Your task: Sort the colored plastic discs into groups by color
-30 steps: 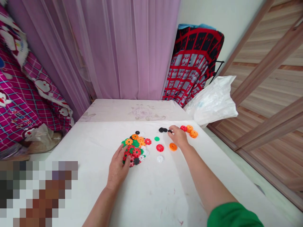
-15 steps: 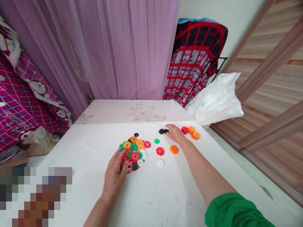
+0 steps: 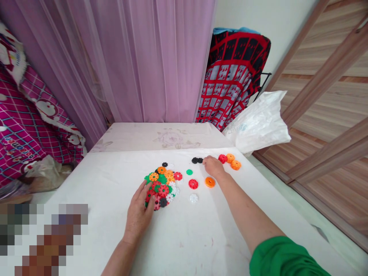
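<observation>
My left hand [image 3: 142, 205] rests with its fingers apart at the left edge of a pile of notched plastic discs [image 3: 162, 189] in red, green, orange, white and black. My right hand [image 3: 213, 166] is just right of two black discs [image 3: 197, 160], fingers bent together; what its fingertips hold, if anything, is hidden. Between the hands lie a green disc [image 3: 189, 172], a red disc [image 3: 193, 184], a white disc [image 3: 194, 198] and an orange disc [image 3: 210, 182]. Beyond my right hand are red discs [image 3: 222, 158] and orange discs [image 3: 235, 165].
The discs lie on a white-covered table [image 3: 100, 184]. A white plastic bag [image 3: 258, 122] stands at its back right corner. Behind are a purple curtain [image 3: 152, 61] and a red patterned cloth [image 3: 230, 76]. A wooden wardrobe [image 3: 324, 111] is at the right.
My right hand has drawn slightly away from the black discs, and its fingers are more curled. My left hand has stayed by the pile. The view has shifted slightly.
</observation>
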A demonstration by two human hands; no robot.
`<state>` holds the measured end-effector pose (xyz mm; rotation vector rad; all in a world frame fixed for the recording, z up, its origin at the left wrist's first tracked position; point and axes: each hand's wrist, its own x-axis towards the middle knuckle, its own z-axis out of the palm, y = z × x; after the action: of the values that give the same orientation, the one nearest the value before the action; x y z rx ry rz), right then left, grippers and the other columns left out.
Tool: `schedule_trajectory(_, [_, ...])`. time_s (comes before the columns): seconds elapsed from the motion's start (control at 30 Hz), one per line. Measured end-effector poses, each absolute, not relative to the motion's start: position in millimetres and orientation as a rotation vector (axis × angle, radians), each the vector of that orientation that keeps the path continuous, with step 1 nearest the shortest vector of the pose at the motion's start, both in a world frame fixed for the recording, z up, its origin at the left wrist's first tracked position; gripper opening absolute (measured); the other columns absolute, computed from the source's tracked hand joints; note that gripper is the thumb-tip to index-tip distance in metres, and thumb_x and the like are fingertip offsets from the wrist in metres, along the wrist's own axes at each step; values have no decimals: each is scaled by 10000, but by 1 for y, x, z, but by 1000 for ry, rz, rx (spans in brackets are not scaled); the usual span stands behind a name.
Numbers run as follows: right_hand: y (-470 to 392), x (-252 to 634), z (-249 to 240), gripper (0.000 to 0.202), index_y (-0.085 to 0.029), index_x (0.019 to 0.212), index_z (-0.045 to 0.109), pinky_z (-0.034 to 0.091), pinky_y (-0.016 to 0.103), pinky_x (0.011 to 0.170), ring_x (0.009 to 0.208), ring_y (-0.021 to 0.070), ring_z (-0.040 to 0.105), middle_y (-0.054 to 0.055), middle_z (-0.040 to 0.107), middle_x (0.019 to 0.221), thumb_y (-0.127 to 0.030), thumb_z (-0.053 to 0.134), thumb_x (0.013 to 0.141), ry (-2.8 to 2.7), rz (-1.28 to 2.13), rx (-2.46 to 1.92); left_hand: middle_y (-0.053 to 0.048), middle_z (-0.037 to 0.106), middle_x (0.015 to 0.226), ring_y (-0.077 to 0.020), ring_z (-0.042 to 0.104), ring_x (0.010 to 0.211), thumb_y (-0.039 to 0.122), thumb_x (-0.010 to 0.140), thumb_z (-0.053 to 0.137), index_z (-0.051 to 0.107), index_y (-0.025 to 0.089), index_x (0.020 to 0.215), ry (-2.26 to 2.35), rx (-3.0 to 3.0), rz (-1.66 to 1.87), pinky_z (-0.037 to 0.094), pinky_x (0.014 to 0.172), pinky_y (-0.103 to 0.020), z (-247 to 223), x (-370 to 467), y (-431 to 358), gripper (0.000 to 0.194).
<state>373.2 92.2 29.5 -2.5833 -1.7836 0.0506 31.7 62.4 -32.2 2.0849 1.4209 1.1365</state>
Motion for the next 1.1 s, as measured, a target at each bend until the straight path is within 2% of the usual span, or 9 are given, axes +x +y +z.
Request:
schedule_trajectory(0.3, [90, 368, 33, 342, -214, 1040, 720, 466, 304, 802, 1018, 223, 644, 111, 670, 1131, -93, 434, 895, -1793, 33, -2568, -83, 538, 1432, -253, 526, 1295, 383, 880, 506, 598, 253, 1289, 1432, 2076, 1133, 461, 1065, -441, -31, 33, 61, 439])
schedule_trajectory(0.43, [89, 360, 37, 327, -270, 1049, 731, 467, 298, 820, 1028, 216, 645, 67, 686, 1154, -152, 464, 901, -1843, 57, -2517, -85, 533, 1437, -257, 526, 1294, 377, 882, 504, 590, 252, 1301, 1433, 2079, 1114, 462, 1064, -447, -29, 32, 61, 445])
schedule_trajectory(0.57, [90, 348, 36, 374, -325, 1122, 722, 468, 293, 849, 1072, 210, 638, 25, 695, 1191, -177, 458, 903, -1907, 144, -2464, -88, 525, 1445, -260, 528, 1293, 391, 884, 496, 591, 241, 1301, 1438, 2083, 1090, 466, 1061, -447, -29, 32, 62, 453])
schedule_trajectory(0.8, [94, 342, 30, 439, -329, 1234, 671, 467, 283, 853, 1082, 204, 643, 48, 686, 1215, -157, 433, 908, -1938, 161, -2473, -78, 546, 1425, -249, 535, 1285, 389, 878, 506, 603, 252, 1287, 1430, 2073, 1135, 458, 1070, -436, -31, 33, 63, 442])
schedule_trajectory(1.0, [94, 345, 32, 383, -343, 1132, 716, 468, 283, 845, 1077, 199, 639, 11, 695, 1202, -170, 471, 893, -1864, 171, -2457, -75, 550, 1421, -248, 535, 1285, 388, 877, 502, 604, 255, 1283, 1430, 2074, 1147, 471, 1056, -431, -32, 33, 63, 439])
schedule_trajectory(1.1, [93, 347, 35, 333, -315, 1048, 733, 474, 288, 819, 1037, 203, 654, 10, 708, 1168, -196, 458, 903, -1801, 166, -2488, -81, 545, 1426, -249, 534, 1287, 391, 881, 493, 605, 246, 1278, 1434, 2081, 1136, 470, 1057, -433, -31, 33, 63, 437])
